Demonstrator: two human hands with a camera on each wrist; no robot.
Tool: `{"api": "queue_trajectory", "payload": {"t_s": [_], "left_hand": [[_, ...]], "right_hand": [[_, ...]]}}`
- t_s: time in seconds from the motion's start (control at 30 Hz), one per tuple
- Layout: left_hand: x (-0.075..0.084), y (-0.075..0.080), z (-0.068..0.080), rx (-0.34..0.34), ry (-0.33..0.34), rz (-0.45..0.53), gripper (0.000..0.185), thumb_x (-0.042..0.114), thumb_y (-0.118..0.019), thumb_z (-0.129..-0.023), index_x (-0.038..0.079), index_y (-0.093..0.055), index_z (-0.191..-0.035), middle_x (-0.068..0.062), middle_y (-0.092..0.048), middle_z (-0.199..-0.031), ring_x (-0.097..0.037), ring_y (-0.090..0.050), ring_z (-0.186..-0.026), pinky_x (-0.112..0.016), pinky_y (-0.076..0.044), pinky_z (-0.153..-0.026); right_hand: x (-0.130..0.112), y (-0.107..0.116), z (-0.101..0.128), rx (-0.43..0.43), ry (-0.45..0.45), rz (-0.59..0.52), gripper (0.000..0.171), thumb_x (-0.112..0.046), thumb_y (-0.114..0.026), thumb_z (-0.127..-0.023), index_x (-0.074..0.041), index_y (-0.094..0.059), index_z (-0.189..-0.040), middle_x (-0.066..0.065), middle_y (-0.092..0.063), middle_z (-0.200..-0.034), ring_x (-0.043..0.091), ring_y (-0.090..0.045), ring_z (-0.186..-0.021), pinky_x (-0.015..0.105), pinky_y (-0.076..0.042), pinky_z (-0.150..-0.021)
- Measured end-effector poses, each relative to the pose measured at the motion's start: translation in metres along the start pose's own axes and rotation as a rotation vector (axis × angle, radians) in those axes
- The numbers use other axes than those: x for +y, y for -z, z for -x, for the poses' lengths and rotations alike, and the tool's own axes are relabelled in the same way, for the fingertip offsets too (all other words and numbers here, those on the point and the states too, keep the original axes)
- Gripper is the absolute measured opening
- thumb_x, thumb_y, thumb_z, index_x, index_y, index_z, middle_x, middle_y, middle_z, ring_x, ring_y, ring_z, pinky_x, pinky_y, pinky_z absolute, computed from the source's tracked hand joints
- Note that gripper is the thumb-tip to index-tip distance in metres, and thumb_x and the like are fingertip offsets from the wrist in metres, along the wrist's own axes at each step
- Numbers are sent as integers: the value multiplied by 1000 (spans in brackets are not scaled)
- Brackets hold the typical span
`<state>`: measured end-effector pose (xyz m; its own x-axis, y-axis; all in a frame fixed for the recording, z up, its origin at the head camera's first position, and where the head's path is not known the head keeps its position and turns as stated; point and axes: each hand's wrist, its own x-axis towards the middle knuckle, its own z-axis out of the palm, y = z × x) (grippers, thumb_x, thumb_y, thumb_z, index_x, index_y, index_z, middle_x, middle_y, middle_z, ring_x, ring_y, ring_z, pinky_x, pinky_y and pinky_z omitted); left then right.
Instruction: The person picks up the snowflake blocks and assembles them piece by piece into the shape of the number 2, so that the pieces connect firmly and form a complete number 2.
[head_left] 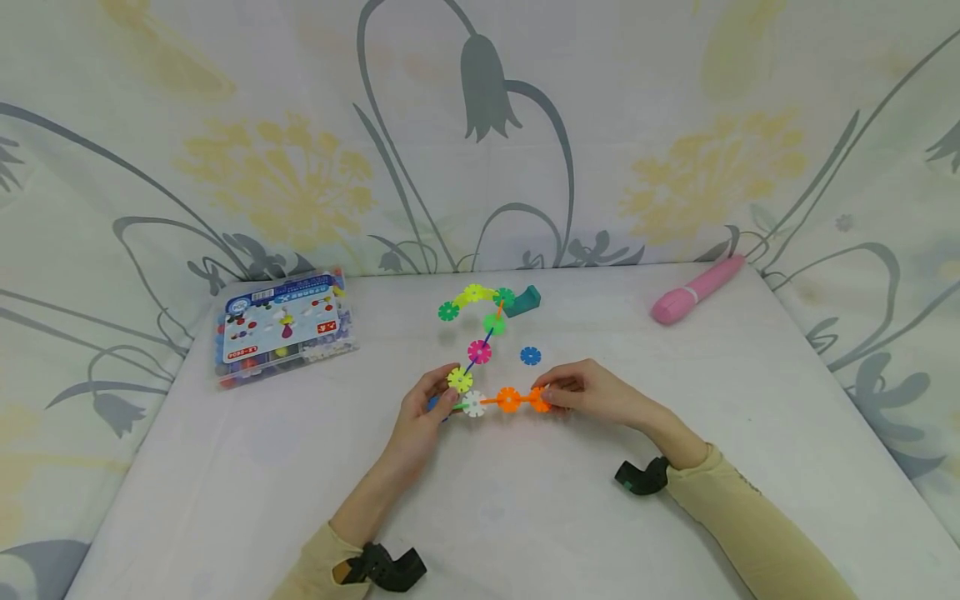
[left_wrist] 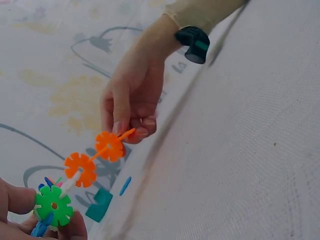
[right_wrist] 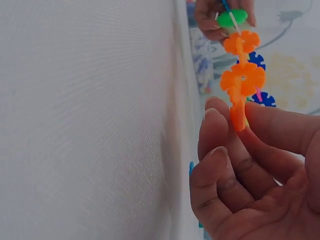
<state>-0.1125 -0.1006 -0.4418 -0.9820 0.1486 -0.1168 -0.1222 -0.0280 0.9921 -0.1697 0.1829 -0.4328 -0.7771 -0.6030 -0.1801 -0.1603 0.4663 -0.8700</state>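
Left hand cut off by the left wrist view's bottom-left corner; only a few fingertips show. Right hand runs off the right wrist view's bottom and right edges. Chain: the end under the left hand is hidden in the head view, and the blue piece there barely shows. Box label print too small to read. Teal block partly behind the chain's top discs. Both forearms cut by the head view's bottom edge.

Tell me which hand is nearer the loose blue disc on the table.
Right. The right hand lies just below the loose blue disc, pinching the chain's orange end. The left hand is farther off, down to the disc's left.
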Motion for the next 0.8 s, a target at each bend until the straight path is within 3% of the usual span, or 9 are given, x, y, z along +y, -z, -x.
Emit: {"api": "queue_trajectory", "payload": {"t_s": [0.57,0.8], "left_hand": [[-1,1,0,-7,8,25,42,4,-45,-105,1,-44,-147,-15,-48,-129,-21,-44,-115,-13,-47,-90],[1,3,-1,-4,15,12,42,5,-45,-105,2,-44,-147,-15,-47,-132,-22,-44,-117,-13,-47,-91]], "right_hand": [[4,-1,-2,-1,4,-4,24,-17,-62,-99,-2,-70,-116,8,-72,-88,20,-67,-75,29,-56,-71],[5,3,-1,17,10,26,27,-24,-53,-105,-5,-71,-112,4,-69,-82,20,-66,-75,29,-56,-72]]}}
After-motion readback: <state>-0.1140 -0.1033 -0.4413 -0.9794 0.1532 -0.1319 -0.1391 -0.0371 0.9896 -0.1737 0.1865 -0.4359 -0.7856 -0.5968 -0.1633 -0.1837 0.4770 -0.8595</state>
